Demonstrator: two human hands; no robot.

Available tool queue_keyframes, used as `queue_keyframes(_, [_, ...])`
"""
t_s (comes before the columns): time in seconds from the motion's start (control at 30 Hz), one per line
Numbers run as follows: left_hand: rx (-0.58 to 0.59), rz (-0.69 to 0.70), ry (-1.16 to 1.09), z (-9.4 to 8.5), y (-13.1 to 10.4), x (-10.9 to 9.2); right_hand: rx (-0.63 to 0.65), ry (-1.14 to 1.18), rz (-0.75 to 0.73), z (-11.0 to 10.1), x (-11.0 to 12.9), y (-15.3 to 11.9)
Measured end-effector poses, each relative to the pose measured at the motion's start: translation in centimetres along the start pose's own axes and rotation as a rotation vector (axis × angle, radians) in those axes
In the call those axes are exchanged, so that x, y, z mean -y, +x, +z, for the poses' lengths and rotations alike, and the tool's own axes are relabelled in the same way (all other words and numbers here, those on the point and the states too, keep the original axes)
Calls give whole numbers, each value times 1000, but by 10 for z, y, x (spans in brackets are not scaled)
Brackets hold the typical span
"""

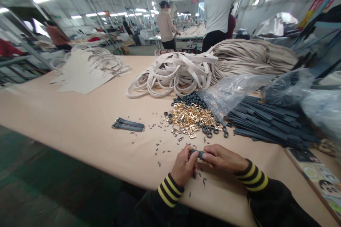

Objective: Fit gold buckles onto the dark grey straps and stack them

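Observation:
Near the table's front edge, my left hand [185, 165] is closed on one end of a dark strap piece [197, 154], with a bit of gold metal showing at its fingers. The fingers of my right hand [220, 156] pinch the same strap piece from the right. Just beyond my hands lies a pile of gold buckles [190, 115], with black rings [209, 134] around it. Small dark bits [159, 164] are scattered on the table. To the left rest several finished-looking dark straps with buckles [129, 125]. A stack of dark strips [266, 120] lies at the right.
Behind the buckles, pale looped straps [176, 72] and a long strap bundle [250, 56] cover the brown table [80, 120]. Clear plastic bags [229, 90] lie at the right, beyond an illustrated board [317, 177]. Pale fabric pieces [85, 72] sit far left. People stand in the background.

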State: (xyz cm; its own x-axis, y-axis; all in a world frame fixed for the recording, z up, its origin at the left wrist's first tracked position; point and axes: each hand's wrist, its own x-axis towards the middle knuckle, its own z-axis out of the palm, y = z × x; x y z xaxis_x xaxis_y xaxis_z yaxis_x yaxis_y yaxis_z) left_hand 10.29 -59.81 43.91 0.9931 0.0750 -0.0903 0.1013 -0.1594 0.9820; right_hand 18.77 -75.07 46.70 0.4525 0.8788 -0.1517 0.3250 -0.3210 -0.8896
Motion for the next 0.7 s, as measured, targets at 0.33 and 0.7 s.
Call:
queue_keyframes(0.33, [38, 64, 207, 2, -2, 10, -39, -156, 10, 12, -10, -1])
queue_keyframes(0.7, [-58, 14, 24, -20, 11, 0, -188, -100, -35, 25, 0, 18])
